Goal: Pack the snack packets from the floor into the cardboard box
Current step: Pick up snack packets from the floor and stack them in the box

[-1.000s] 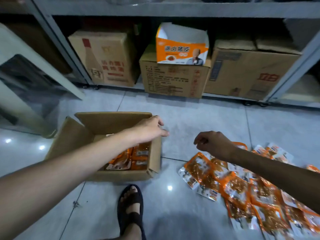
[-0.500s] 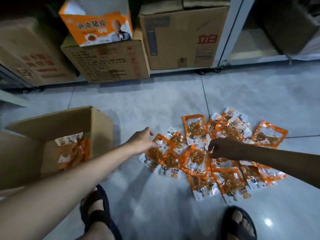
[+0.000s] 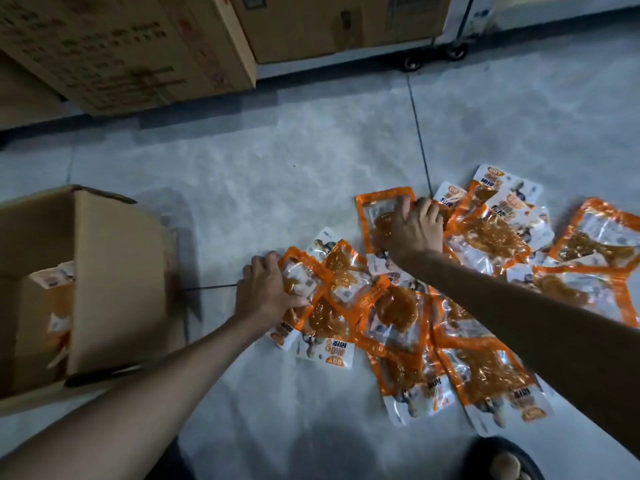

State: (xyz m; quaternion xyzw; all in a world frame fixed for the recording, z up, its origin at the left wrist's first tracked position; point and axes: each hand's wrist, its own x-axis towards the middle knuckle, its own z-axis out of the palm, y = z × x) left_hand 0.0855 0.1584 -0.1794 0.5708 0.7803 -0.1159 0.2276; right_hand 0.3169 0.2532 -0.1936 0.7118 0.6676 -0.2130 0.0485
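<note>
Grey tiled floor [image 3: 263, 188] of a storeroom, dim light. Snack packets [image 3: 391, 306] lie in an overlapping heap right of centre, orange-edged w/ clear windows showing brownish food; some face up, some flipped.

Left hand [image 3: 266, 294] is down on the heap's near-left edge, fingers curled over a packet [image 3: 299, 282], thumb pressed across it — looks like a grasp forming, not lifted yet. Right hand [image 3: 408, 230] is further back, fingers hooked over the top edge of another packet [image 3: 381, 216], closing on it.

Cardboard box [image 3: 114, 285] sits open at left, well apart from the heap, flap up; a few packets already inside, standing along the wall.

Step in hand, by my read: pickup w/ both hands, one packet each or a small bunch. Task early-to-mid — most packets are on the floor. Next move needs a firm pinch, since the film looks slick and packets overlap, then a swing left over the box rim.

Writing: packets carry Chinese characters & a small round logo, too blurred to read. Big cartons [image 3: 138, 46] behind have printed text, illegible. Sandalled foot [image 3: 502, 459] at bottom right.
</note>
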